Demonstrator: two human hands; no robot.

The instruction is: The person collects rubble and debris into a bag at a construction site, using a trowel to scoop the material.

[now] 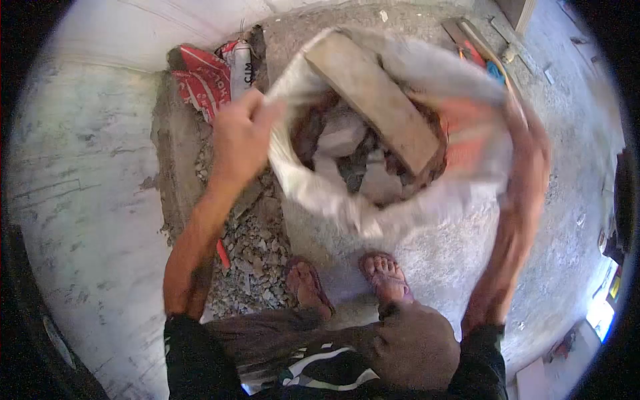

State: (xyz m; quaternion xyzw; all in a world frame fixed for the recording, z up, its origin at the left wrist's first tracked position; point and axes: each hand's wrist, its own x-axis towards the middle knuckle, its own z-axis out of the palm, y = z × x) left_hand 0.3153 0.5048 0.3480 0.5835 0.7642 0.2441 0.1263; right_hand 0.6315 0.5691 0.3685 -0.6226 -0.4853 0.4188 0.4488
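- A white woven sack with an orange patch (pixel 327 197) is standing open before the person, holding grey rubble chunks (pixel 343 133) and a flat tan board (pixel 380 100) lying slantwise across its mouth.
- The left hand (pixel 245 137) is gripping its left rim; the blurred right hand (pixel 528 137) is gripping its right rim.
- A crumpled red-and-white bag (pixel 203 79) is lying left of the sack.
- Loose grey gravel (pixel 257 257) is spreading nearer the person than the sack.

My fingers (pixel 248 137) grip the left rim of the white sack (pixel 320 197). Inside the sack, a plank (pixel 377 100) leans above broken chunks (pixel 343 133).
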